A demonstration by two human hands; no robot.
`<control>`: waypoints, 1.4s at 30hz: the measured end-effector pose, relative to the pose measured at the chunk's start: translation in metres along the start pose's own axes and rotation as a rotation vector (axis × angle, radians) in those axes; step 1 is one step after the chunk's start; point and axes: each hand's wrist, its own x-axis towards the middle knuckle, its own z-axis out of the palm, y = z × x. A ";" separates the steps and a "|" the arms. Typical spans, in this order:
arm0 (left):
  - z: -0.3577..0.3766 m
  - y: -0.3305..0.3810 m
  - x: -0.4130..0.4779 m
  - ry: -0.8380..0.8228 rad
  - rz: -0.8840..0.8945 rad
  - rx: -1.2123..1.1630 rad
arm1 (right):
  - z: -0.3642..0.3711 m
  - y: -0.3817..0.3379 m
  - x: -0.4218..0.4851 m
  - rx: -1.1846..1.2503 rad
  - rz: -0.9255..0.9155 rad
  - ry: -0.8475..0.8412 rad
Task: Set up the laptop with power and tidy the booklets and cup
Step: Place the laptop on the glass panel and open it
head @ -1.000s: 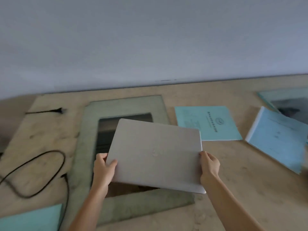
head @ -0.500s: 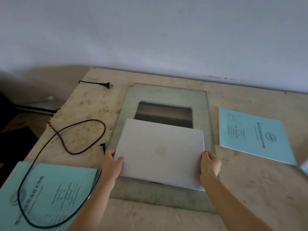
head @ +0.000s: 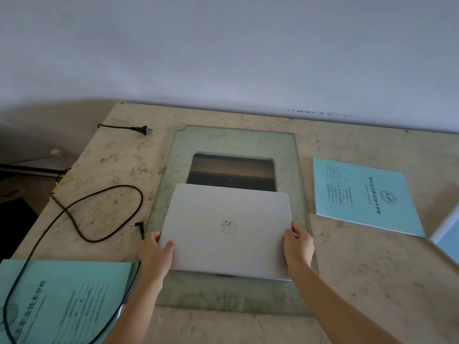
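A closed silver laptop (head: 227, 229) lies over the glass panel (head: 285, 150) set in the desk. My left hand (head: 155, 254) grips its left near corner and my right hand (head: 298, 247) grips its right near corner. A black power cable (head: 99, 194) loops across the desk to the left, its small barrel plug (head: 137, 224) close to my left hand and its wall plug (head: 142, 130) at the far left. One light-blue booklet (head: 362, 194) lies to the right, another (head: 64, 301) at the near left under the cable. No cup is in view.
A third blue booklet (head: 447, 239) shows at the right frame edge. The beige stone desk (head: 372, 281) meets a white wall at the back. Its left edge drops to a dark floor area (head: 15, 219). A dark opening (head: 233, 172) shows under the glass beyond the laptop.
The laptop has come down from a raised, tilted hold to lie flat on the glass panel. The view has swung left, bringing the cable and near-left booklet into sight.
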 end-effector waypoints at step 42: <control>-0.052 -0.043 0.002 -0.444 0.503 0.250 | 0.011 0.006 -0.078 -1.117 -1.074 -0.507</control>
